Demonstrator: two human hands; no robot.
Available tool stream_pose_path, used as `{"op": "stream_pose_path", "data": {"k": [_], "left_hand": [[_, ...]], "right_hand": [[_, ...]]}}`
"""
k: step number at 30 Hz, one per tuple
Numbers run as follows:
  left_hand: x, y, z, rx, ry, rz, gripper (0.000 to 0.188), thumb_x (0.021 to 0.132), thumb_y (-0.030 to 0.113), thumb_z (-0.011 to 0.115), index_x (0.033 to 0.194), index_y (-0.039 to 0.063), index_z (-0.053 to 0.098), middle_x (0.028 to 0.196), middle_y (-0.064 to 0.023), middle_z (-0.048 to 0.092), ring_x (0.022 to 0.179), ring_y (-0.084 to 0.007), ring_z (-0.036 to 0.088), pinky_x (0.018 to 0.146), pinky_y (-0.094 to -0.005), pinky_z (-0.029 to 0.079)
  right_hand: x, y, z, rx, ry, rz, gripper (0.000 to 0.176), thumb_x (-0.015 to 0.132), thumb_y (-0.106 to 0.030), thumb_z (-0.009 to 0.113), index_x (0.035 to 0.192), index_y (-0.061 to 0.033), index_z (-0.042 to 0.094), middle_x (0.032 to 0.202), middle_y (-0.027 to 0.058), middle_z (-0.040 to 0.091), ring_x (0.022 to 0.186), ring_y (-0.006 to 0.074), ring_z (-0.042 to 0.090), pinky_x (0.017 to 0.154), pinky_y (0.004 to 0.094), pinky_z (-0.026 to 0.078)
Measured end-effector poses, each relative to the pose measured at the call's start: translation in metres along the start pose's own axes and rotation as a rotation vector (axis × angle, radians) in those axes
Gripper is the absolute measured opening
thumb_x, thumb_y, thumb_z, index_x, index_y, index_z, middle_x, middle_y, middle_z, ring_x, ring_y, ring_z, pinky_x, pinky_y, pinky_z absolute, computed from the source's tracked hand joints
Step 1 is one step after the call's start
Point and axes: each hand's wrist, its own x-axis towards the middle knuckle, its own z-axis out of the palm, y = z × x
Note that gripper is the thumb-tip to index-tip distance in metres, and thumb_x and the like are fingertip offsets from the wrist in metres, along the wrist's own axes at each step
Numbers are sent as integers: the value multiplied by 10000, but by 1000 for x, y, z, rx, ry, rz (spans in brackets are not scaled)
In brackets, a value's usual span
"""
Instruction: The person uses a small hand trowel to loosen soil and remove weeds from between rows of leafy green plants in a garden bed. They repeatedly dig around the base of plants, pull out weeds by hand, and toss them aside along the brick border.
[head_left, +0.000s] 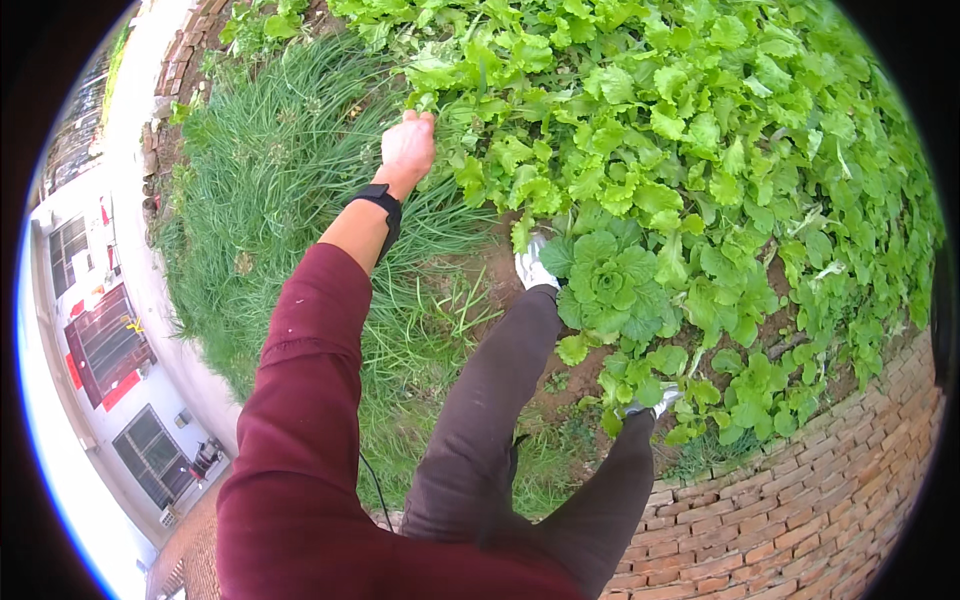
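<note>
My left hand (409, 148) reaches out where a patch of thin green onion-like stalks (277, 150) meets a bed of light green leaf lettuce (600, 135). Its fingers are curled, and a small lettuce leaf (424, 100) shows right at the fingertips. The grip itself is hidden, so whether the leaf is held cannot be told. A black band (381, 201) circles the wrist below a dark red sleeve (315, 315). My right hand is out of view. Beside my forward foot grows a darker, rosette-shaped leafy cabbage (606, 277).
My white shoes (534, 262) stand on brown soil among the plants. A brick border (750, 517) runs along the lower right. Stacked bricks (180, 60) edge the bed at upper left. Past a pale path stands a white building (105, 315) with barred windows.
</note>
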Motion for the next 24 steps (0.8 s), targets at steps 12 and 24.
{"op": "stream_pose_path", "data": {"k": [12, 24], "left_hand": [[5, 6, 252, 47, -705, -75, 225, 790, 114, 508, 962, 50, 639, 1017, -164, 634, 952, -296, 619, 785, -384, 503], [38, 33, 242, 147, -570, 531, 174, 753, 59, 513, 895, 25, 608, 873, -152, 647, 850, -311, 630, 712, -375, 515]], "right_hand": [[104, -38, 87, -227, 191, 0, 194, 862, -203, 537, 788, -25, 519, 608, 93, 512, 459, 175, 457, 399, 305, 366], [102, -34, 86, -224, 200, 41, 197, 856, -204, 540, 793, -19, 523, 616, 103, 515, 473, 189, 462, 414, 315, 371]]}}
